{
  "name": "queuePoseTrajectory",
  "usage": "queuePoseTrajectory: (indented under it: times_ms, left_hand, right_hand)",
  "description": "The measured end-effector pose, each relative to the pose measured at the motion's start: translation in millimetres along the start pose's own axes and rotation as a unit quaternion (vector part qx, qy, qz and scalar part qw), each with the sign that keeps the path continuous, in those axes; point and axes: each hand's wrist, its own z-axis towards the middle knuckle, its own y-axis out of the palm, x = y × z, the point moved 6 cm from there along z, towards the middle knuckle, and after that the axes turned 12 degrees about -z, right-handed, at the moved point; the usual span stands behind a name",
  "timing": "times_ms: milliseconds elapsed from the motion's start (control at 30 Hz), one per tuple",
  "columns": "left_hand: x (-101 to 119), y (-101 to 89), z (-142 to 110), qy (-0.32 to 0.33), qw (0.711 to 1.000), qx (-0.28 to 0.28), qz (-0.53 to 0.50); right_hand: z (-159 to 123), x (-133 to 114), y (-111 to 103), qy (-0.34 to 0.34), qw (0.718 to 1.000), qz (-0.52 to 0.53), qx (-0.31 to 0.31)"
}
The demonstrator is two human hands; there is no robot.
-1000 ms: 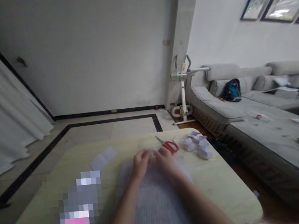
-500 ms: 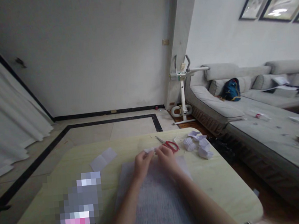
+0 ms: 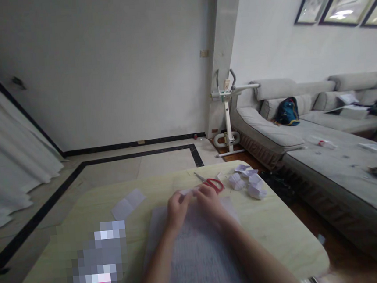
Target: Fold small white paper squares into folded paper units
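Observation:
Between the fingertips of both hands is a small piece of white paper, mostly hidden by the fingers. My left hand pinches its left side. My right hand is closed on its right side, close against the left. Under my wrists lies a large sheet covered with print or writing. Red-handled scissors rest just beyond my right hand, blades pointing away to the left. To the right sit several folded or crumpled white paper pieces. A creased paper sheet lies flat on the left.
The pale wooden table has rounded corners. A pixelated patch covers its left front part. Beyond its right edge stand a long grey sofa with a blue backpack, and a white exercise machine. A white curtain hangs at left.
The view has shifted slightly, so the room sits a little further left. Both hands stay together on the small paper, with barely any visible movement over the table.

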Motion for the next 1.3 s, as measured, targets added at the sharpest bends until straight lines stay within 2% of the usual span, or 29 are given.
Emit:
queuePoseTrajectory:
  times_ms: [167,300,400,600,733,833,1000,1133,1200,1300]
  left_hand:
    - [-0.7,1.9,-2.0,-0.03,0.999,-0.003,-0.016]
    - [-2.4,-3.0,-0.1,-0.023,1.0,0.019,-0.011]
    - [-2.0,-4.3,1.3,-0.016,1.0,0.013,-0.02]
    - [4.6,-2.9,0.0,-0.012,0.999,0.016,-0.041]
    - [3.2,-7.5,0.9,-0.013,0.997,0.053,-0.048]
    - [0.9,-8.8,1.4,0.006,0.998,0.054,-0.028]
    - [1.8,1.4,-1.6,0.076,0.997,-0.011,0.017]
    - [8.6,5.9,-5.0,0.131,0.991,-0.023,0.029]
    - [9.7,6.7,-5.2,0.116,0.993,-0.025,0.011]
    - [6.3,1.5,-3.4,0.043,0.998,0.018,-0.05]
  right_hand:
    - [0.7,2.4,0.4,-0.026,1.0,-0.003,0.012]
    - [1.4,0.6,-1.4,-0.036,0.999,-0.001,0.022]
    - [1.0,-2.7,-2.1,-0.039,0.999,0.016,0.013]
    - [0.1,5.7,1.9,0.027,0.995,0.092,-0.02]
    - [2.6,14.2,0.7,0.058,0.987,0.148,0.02]
    - [2.7,14.2,-0.5,0.05,0.989,0.134,0.046]
    - [0.0,8.4,7.8,0.013,0.994,0.105,0.003]
    - [0.2,4.6,6.3,-0.01,0.995,0.102,0.009]
    - [0.5,2.9,2.4,-0.006,0.997,0.074,0.02]
    - [-0.2,0.5,-2.8,0.013,0.999,0.029,0.026]
